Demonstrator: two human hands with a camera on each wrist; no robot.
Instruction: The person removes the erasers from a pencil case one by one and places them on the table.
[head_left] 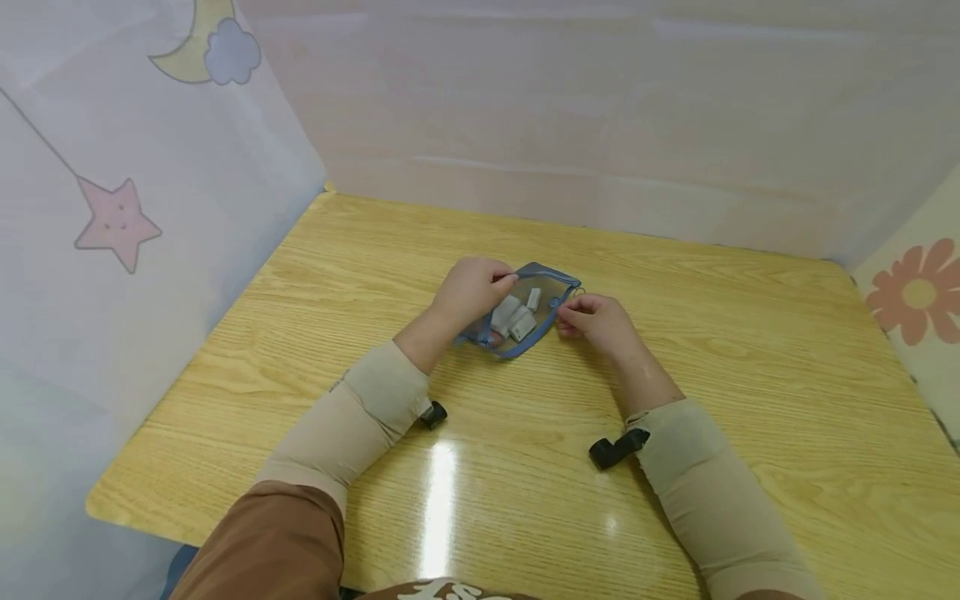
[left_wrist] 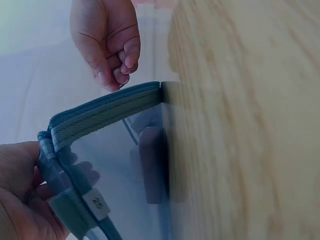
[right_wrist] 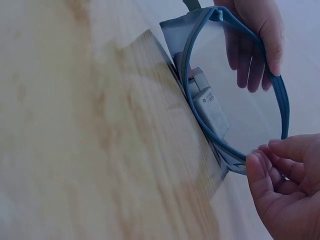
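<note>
A see-through mesh pouch with a blue zipper edge (head_left: 534,337) sits on the table with its mouth spread wide. Inside lie several small whitish blocks (head_left: 522,326); one eraser-like block (right_wrist: 211,111) bears the mark "4B". My left hand (head_left: 472,292) pinches the pouch's far-left rim between thumb and fingers. At the right end of the zipper, my right hand (head_left: 600,323) has its thumb and fingertips curled together on the rim. Whether it pinches the zipper pull or the edge itself is hidden. A tag marked "25" (left_wrist: 96,204) shows on the pouch's side.
The pouch stands on a wood-grain table (head_left: 750,358). Pale printed cloth walls (head_left: 525,117) rise behind and at both sides. Dark camera mounts (head_left: 615,450) stick out from the wrist sleeves above the tabletop.
</note>
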